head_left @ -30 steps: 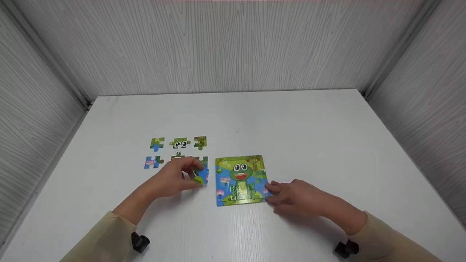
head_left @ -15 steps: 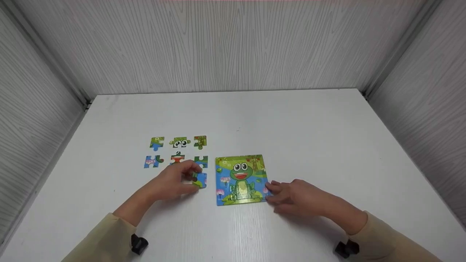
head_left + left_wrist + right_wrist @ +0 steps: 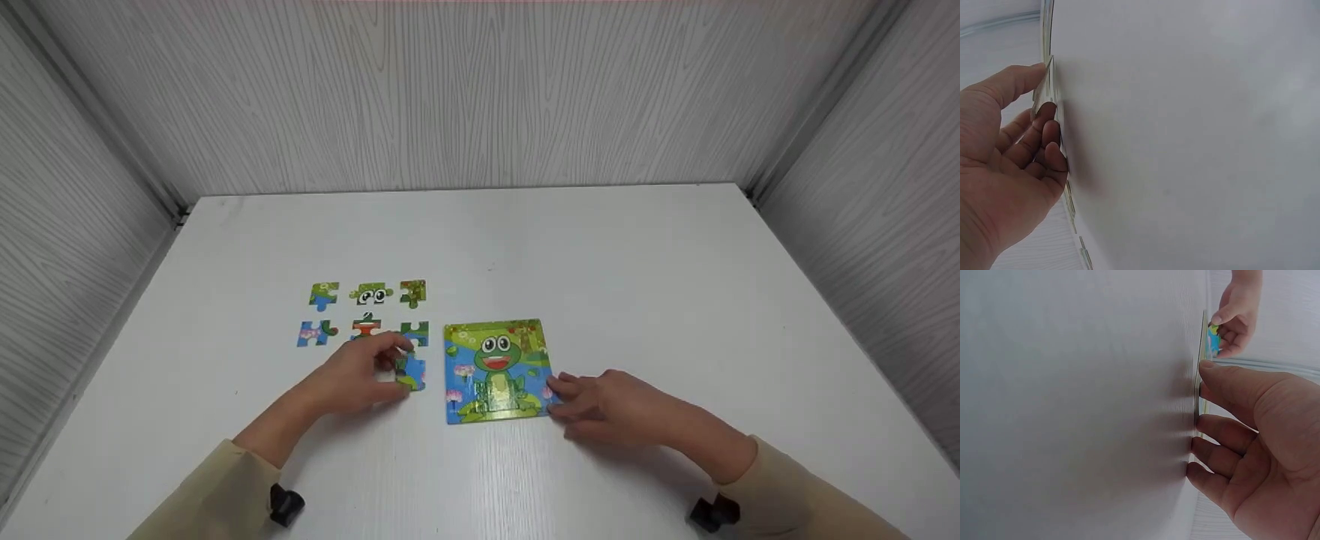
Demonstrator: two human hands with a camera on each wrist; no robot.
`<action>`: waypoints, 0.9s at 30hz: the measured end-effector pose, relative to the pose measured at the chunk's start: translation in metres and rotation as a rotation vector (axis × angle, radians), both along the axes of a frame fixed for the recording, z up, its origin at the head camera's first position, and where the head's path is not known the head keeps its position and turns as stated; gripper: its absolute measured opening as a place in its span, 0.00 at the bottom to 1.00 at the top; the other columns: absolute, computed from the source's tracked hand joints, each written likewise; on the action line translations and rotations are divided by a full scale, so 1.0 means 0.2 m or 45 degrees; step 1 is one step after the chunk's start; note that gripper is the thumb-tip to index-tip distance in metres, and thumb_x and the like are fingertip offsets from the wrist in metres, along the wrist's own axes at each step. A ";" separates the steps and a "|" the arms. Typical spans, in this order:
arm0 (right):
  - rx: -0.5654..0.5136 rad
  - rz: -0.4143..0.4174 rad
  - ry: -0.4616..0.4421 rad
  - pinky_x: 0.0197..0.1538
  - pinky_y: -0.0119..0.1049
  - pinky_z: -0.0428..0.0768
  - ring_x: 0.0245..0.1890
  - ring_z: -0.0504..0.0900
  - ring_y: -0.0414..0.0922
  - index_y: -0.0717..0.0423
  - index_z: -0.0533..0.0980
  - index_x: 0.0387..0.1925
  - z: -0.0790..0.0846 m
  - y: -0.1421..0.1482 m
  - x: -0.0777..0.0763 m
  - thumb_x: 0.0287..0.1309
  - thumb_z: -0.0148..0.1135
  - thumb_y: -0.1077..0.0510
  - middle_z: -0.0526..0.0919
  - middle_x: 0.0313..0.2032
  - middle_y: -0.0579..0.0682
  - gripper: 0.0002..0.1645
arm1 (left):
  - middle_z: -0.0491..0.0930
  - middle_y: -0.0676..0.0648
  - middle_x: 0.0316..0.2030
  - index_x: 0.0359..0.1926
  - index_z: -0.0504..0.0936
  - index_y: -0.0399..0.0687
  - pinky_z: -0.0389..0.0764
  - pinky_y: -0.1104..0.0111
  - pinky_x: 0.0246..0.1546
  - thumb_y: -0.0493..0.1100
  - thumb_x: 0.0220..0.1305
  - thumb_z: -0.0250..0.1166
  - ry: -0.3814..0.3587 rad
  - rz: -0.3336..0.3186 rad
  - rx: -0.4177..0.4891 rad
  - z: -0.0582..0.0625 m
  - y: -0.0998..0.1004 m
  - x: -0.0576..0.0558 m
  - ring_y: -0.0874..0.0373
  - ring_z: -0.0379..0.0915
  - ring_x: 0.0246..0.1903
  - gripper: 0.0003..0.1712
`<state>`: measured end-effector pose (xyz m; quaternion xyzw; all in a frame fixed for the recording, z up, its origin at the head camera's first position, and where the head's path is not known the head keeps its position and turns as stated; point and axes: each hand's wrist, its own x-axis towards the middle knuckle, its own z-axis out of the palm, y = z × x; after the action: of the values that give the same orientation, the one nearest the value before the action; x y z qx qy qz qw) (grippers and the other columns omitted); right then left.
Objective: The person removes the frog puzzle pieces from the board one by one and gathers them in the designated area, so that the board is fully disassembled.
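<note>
In the head view my left hand [image 3: 356,379] pinches a blue and green puzzle piece [image 3: 413,373] between thumb and fingers. This piece [image 3: 1043,93] stands tilted, one edge near the table, in the left wrist view. Just right of it lies a square frog puzzle board [image 3: 498,371], its picture facing up. My right hand [image 3: 619,409] rests against the board's right edge with loosely bent fingers, and some fingertips [image 3: 1192,469] touch the table. Partly behind my left hand is a piece with the frog's red mouth [image 3: 366,328].
Loose pieces lie in spaced rows beyond my left hand, among them an eye piece [image 3: 371,294], a tree piece [image 3: 413,293] and a pink-flower piece [image 3: 315,333]. A white table [image 3: 637,262] carries everything, with a grey wood-grain panel [image 3: 480,97] at its back.
My left hand has drawn the pinched piece slightly left and nearer to me, below the green and blue piece in the right column. My right hand and the board have stayed put.
</note>
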<state>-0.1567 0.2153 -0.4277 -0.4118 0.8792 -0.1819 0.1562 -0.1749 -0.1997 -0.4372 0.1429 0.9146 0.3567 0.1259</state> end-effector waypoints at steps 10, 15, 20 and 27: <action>-0.010 -0.003 -0.007 0.59 0.54 0.79 0.73 0.72 0.52 0.48 0.84 0.63 -0.01 0.00 -0.01 0.71 0.69 0.52 0.73 0.73 0.53 0.22 | 0.77 0.53 0.50 0.60 0.83 0.49 0.76 0.55 0.62 0.43 0.60 0.79 0.023 -0.017 -0.033 -0.01 0.00 0.00 0.54 0.72 0.51 0.27; -0.006 -0.007 -0.008 0.59 0.54 0.78 0.73 0.72 0.52 0.47 0.84 0.63 -0.01 0.00 -0.01 0.71 0.69 0.51 0.73 0.73 0.52 0.21 | 0.77 0.53 0.50 0.61 0.83 0.50 0.75 0.55 0.62 0.44 0.60 0.79 0.015 -0.014 -0.041 -0.02 0.00 0.00 0.53 0.72 0.52 0.28; 0.006 -0.012 -0.007 0.59 0.53 0.78 0.73 0.72 0.51 0.46 0.84 0.63 -0.01 0.00 -0.01 0.71 0.69 0.50 0.73 0.73 0.52 0.21 | 0.77 0.53 0.51 0.61 0.83 0.51 0.74 0.54 0.63 0.44 0.60 0.79 -0.001 -0.012 -0.033 -0.01 0.00 -0.01 0.53 0.71 0.52 0.27; 0.010 0.059 0.056 0.55 0.54 0.81 0.71 0.74 0.56 0.49 0.84 0.64 0.01 0.00 -0.01 0.72 0.68 0.51 0.74 0.72 0.56 0.22 | 0.76 0.54 0.52 0.61 0.84 0.55 0.73 0.54 0.65 0.45 0.60 0.78 -0.031 -0.009 -0.025 -0.01 -0.01 0.00 0.54 0.71 0.55 0.28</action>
<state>-0.1588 0.2161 -0.4259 -0.4354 0.8733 -0.1657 0.1426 -0.1757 -0.2012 -0.4399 0.1404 0.9159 0.3491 0.1397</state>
